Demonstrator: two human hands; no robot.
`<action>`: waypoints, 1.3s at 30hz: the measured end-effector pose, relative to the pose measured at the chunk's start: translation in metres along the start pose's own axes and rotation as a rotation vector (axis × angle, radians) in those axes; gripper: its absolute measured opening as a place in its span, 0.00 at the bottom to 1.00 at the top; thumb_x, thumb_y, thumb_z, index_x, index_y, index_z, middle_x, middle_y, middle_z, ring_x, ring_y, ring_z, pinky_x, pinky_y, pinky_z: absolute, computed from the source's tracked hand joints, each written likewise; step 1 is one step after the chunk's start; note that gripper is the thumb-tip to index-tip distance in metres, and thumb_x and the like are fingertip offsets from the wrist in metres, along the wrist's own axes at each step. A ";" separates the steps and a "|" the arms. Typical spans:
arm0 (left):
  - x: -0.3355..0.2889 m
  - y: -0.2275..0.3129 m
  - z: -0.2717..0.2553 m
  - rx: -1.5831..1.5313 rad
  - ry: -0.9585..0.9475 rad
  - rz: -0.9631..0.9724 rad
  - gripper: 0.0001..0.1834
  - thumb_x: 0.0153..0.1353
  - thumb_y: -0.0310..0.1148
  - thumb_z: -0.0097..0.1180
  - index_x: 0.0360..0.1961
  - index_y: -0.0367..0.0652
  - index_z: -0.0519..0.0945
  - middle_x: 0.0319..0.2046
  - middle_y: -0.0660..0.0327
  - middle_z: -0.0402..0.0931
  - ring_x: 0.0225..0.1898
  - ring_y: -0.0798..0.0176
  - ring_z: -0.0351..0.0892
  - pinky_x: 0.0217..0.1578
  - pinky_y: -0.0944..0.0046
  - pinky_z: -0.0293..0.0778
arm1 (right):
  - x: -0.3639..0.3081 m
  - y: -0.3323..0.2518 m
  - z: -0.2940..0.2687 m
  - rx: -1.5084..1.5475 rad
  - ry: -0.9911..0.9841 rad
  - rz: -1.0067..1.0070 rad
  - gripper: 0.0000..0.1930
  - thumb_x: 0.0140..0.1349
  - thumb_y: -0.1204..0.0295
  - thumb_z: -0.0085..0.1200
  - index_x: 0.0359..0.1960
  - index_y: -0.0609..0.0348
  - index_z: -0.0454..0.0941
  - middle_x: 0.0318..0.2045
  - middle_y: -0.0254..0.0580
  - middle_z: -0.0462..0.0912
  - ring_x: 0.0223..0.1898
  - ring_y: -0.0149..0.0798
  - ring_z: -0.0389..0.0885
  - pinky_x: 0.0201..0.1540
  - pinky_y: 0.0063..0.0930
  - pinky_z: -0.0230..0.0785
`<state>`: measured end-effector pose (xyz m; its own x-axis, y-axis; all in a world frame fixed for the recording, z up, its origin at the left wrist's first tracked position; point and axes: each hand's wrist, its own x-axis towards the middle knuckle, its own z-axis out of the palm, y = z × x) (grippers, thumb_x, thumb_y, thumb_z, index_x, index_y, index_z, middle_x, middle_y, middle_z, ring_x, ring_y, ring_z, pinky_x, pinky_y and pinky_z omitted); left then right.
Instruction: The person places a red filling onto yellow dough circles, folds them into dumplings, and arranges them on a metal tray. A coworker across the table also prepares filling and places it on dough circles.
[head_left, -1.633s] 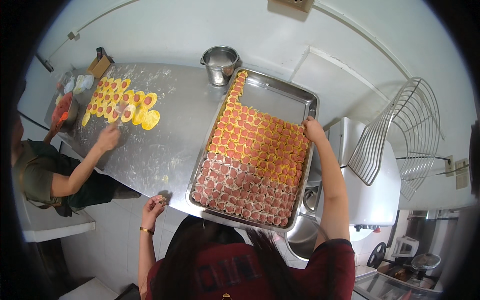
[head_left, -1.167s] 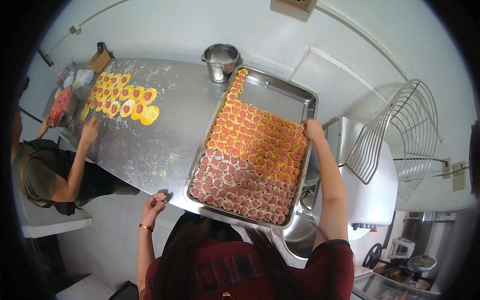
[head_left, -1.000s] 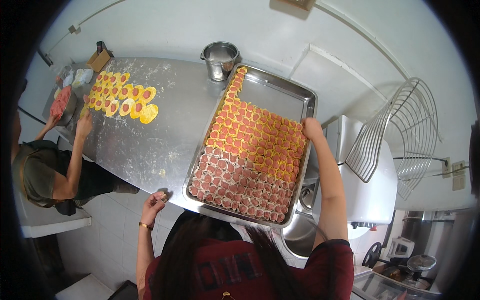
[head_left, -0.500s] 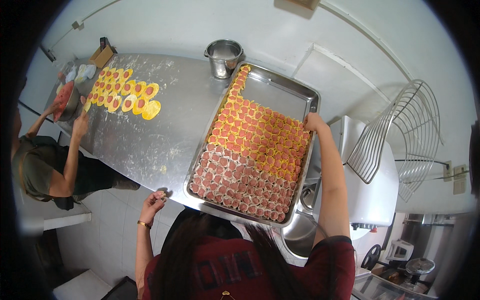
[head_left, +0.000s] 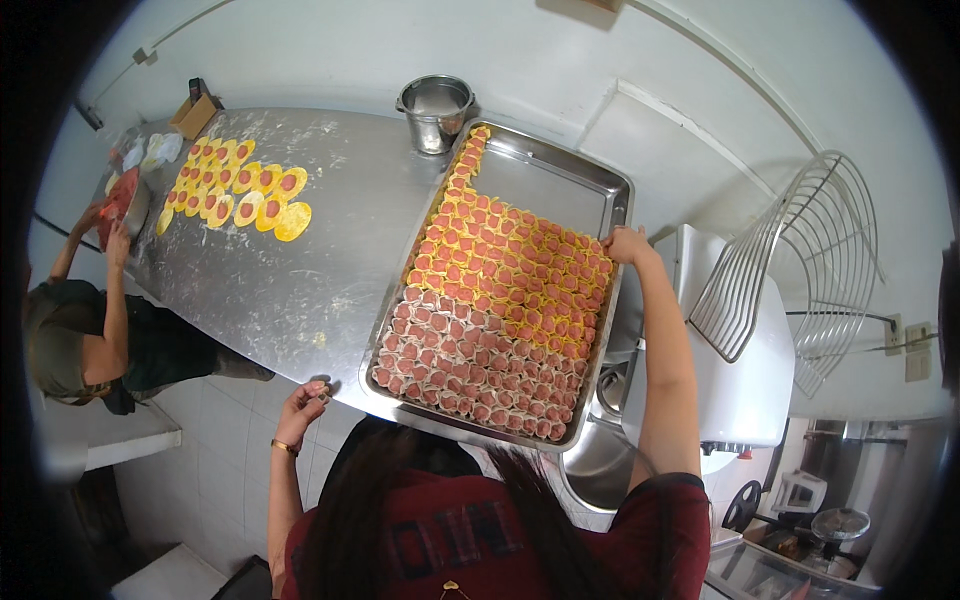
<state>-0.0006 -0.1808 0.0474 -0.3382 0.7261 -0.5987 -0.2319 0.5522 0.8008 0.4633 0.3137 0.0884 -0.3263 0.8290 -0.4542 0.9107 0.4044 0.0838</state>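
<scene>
A large metal tray (head_left: 535, 180) lies in front of me, filled over much of its bottom with open-topped meat dumplings. Those farther away have yellow wrappers (head_left: 485, 265); the nearer ones have pale wrappers (head_left: 435, 365). At the tray's right rim, my right hand (head_left: 627, 245) is closed, its fingertips down at the end of the farthest full row. What they pinch is hidden. My left hand (head_left: 303, 403) hovers at the table's front edge, left of the tray, with fingers curled together. Whether something small sits in them is unclear.
On the floured metal table (head_left: 370, 200) lie yellow round wrappers (head_left: 245, 180), most with meat on them. A metal pail (head_left: 437, 112) stands behind the tray. At far left a co-worker (head_left: 90, 330) handles a bowl of meat (head_left: 122, 210). A wire rack (head_left: 770, 250) is at right.
The co-worker's hand has moved from the wrappers back to the meat bowl. My view has shifted slightly. Both my hands keep about the same places and closed shapes.
</scene>
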 end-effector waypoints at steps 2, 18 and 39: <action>0.005 -0.006 0.000 0.032 -0.026 0.022 0.19 0.57 0.30 0.56 0.51 0.43 0.73 0.44 0.68 0.75 0.45 0.72 0.73 0.43 0.73 0.70 | -0.003 -0.001 0.002 0.017 0.010 -0.018 0.14 0.50 0.67 0.51 0.38 0.38 0.83 0.47 0.38 0.79 0.55 0.45 0.71 0.64 0.64 0.38; 0.014 0.018 -0.006 0.058 -0.037 -0.045 0.18 0.59 0.31 0.55 0.51 0.44 0.71 0.45 0.65 0.75 0.45 0.67 0.76 0.46 0.67 0.71 | 0.018 0.007 0.010 0.242 0.019 -0.006 0.20 0.52 0.68 0.51 0.49 0.40 0.79 0.49 0.39 0.78 0.54 0.46 0.73 0.61 0.56 0.50; 0.011 0.011 -0.015 0.044 0.017 -0.059 0.19 0.59 0.31 0.56 0.52 0.45 0.71 0.46 0.65 0.74 0.46 0.67 0.75 0.46 0.67 0.70 | 0.038 0.029 0.001 0.463 0.197 0.038 0.20 0.51 0.71 0.45 0.47 0.44 0.79 0.47 0.42 0.79 0.50 0.50 0.75 0.55 0.56 0.61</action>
<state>-0.0206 -0.1731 0.0503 -0.3403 0.6850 -0.6442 -0.2114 0.6118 0.7622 0.4772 0.3565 0.0731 -0.2919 0.9150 -0.2786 0.9250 0.1959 -0.3255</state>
